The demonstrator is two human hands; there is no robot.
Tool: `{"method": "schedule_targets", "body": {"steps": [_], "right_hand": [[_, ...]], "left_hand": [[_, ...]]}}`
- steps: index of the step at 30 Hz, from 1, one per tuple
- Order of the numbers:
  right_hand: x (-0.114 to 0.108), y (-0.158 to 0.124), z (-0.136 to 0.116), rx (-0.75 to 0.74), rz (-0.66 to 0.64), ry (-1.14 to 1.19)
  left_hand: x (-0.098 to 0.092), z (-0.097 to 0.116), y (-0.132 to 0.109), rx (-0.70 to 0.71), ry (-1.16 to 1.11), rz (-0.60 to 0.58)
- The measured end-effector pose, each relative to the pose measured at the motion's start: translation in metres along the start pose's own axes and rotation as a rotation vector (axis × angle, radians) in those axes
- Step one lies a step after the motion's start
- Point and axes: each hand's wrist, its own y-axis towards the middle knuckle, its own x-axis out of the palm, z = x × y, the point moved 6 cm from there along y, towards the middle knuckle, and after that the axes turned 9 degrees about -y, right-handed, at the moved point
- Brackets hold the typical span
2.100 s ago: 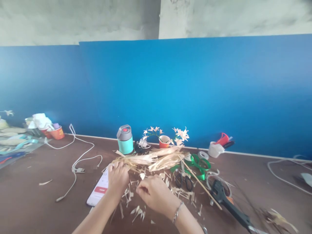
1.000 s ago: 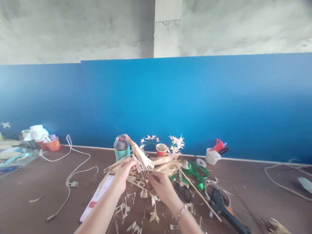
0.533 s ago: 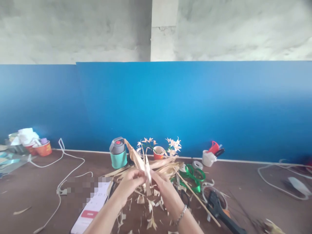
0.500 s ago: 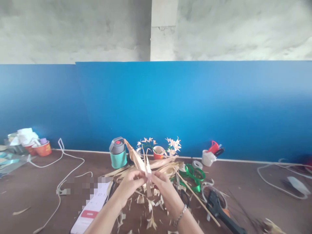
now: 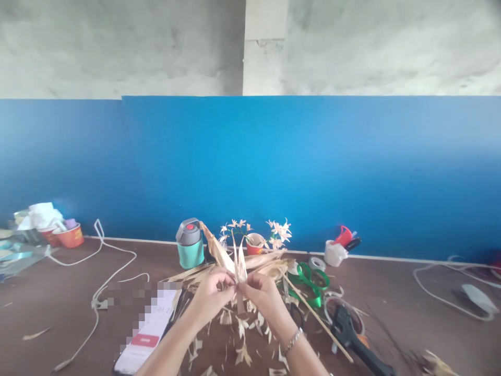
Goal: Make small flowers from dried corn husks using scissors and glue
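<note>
Brought left hand (image 5: pixel 216 293) and right hand (image 5: pixel 261 295) together since the earlier look, with fingertips closed on pale, split, dry husk strips (image 5: pixel 241 265) standing up between both. Can't see the strips' middle (covered by fingers). See black gun-shaped plastic tool (image 5: pixel 344 325) cut off at bottom, and flat brown tabletop (image 5: pixel 39 303) spreading wide on the left.

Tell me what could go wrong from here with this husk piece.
The husk piece is pinched by both your left hand and right hand, and its split upper end might tear further. The phone lies right by your left forearm, so it could get nudged. The loose flower-shaped cutting below your hands could be crushed.
</note>
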Motion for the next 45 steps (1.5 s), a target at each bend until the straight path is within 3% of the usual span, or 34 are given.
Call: {"method": "schedule_targets", "body": {"steps": [8, 14, 21, 24, 32, 36, 40, 43, 45], "right_hand": [[-0.003, -0.003, -0.008, -0.083, 0.011, -0.170], [-0.004, -0.007, -0.015, -0.154, 0.098, -0.341], [-0.003, -0.008, -0.018, -0.137, 0.000, -0.245], [-0.005, -0.009, -0.020, -0.144, 0.009, -0.283], [-0.003, -0.014, -0.023, -0.237, 0.203, -0.563], [-0.001, -0.014, -0.023, -0.187, 0.145, -0.477], [-0.019, -0.009, -0.024, -0.185, 0.155, -0.488], [-0.039, -0.003, -0.013, -0.143, 0.241, -0.736], [-0.051, 0.000, -0.001, -0.066, 0.310, -0.966]], "left_hand": [[0.003, 0.011, -0.006, 0.118, 0.152, 0.027], [0.004, 0.019, -0.010, 0.217, 0.295, 0.123], [0.002, 0.007, -0.003, 0.122, 0.128, -0.027], [0.002, 0.006, -0.003, 0.072, 0.132, -0.039], [0.009, 0.021, -0.013, 0.257, 0.384, 0.113], [-0.001, 0.013, -0.009, 0.231, 0.470, 0.199], [-0.017, 0.004, -0.001, 0.149, 0.392, 0.213], [-0.023, 0.006, 0.001, 0.130, 0.350, 0.231], [-0.020, 0.006, 0.001, 0.110, 0.299, 0.182]]}}
